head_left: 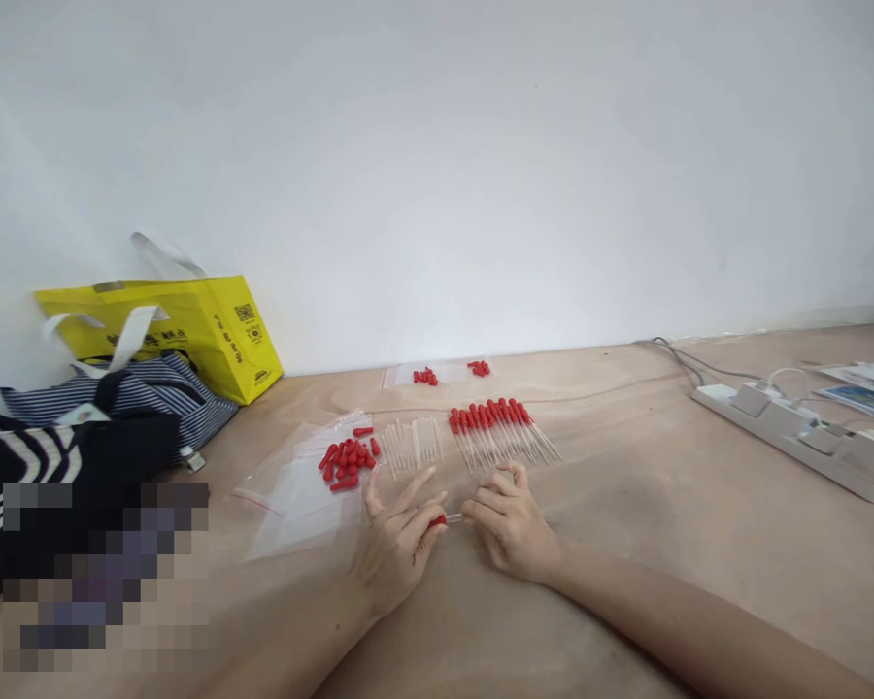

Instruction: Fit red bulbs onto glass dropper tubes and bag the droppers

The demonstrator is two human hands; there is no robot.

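Observation:
Near the middle front of the table, my left hand [400, 539] pinches a red rubber bulb [438, 521]. My right hand [514, 529] grips a thin clear tube [454, 518], whose left end meets the bulb. Just beyond my hands lies a row of clear tubes topped with red bulbs [499, 417]. To its left are several bare clear tubes [413, 444] side by side. Farther left, a pile of loose red bulbs [348, 458] rests on clear plastic bags [298, 500].
Against the wall lies another clear bag [452, 373] with red bulbs on it. A yellow bag [225, 330], a striped bag [204, 398] and black cloth [80, 466] occupy the left side. A white power strip [801, 437] with plugs and cables sits at the right, beside papers [863, 388].

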